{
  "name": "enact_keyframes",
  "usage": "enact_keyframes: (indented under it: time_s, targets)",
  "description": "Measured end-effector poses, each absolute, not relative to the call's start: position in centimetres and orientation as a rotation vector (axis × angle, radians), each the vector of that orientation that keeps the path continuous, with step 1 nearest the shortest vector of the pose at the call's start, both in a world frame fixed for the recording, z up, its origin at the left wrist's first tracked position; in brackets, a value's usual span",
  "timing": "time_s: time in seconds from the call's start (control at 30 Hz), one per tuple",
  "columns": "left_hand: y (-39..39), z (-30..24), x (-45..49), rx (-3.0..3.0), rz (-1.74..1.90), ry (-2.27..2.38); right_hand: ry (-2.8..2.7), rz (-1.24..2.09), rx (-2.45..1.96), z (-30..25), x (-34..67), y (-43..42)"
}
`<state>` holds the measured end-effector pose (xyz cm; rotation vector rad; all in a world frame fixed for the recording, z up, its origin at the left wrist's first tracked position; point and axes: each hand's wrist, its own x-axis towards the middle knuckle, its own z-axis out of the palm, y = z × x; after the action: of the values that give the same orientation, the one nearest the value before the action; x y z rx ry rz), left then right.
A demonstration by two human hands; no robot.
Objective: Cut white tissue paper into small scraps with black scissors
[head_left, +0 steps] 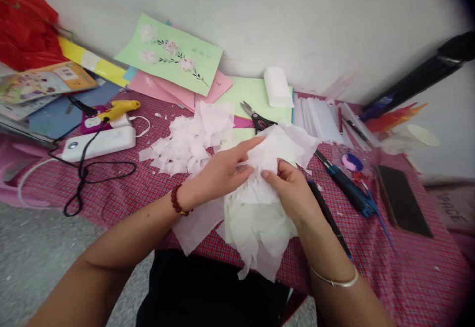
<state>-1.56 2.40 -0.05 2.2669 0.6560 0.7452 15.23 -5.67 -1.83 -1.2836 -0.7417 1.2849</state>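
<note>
White tissue paper (276,144) lies crumpled between my two hands over the front middle of the table. My left hand (226,168) pinches its left side, thumb and fingers close together. Closed on the near right part is my right hand (293,183), thumb pressed over the sheet. Below them more loose tissue sheets (260,233) spread over a pale green card and hang past the table edge. To the left of my left hand sits a heap of torn white tissue pieces (181,144). Black-handled scissors (258,118) lie just beyond the tissue.
A green card with paper flowers (174,52) leans at the back on pink sheets. On the left are a yellow glue gun (120,109), a white power bank (98,143) and black cable. At right lie a blue-black tool (347,186) and a dark phone (403,201).
</note>
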Motion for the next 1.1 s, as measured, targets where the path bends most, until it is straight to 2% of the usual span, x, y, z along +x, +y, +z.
enact_keyframes:
  time_s: [0.2, 0.43, 0.73, 0.93, 1.1]
  targets:
    - [1.7, 0.3, -1.5, 2.737, 0.594, 0.657, -0.848, 1.190, -1.380, -2.2, 15.4, -5.6]
    - [2.0, 0.3, -1.5, 2.704, 0.458, 0.753, -0.999, 1.122, -1.477, -2.1, 15.0, -5.6]
    - [2.1, -0.3, -1.2, 2.840, 0.533, 0.666, -0.852, 1.149, -1.473, -2.3, 15.0, -5.4]
    - [1.4, 0.5, -1.3, 3.092, 0.744, 0.479, -0.685, 1.193, -1.384, -3.0, 14.7, -5.1]
    - [1.7, 0.3, -1.2, 3.156, 0.606, 0.360, -0.758, 1.118, -1.400, -2.9, 14.4, -5.1]
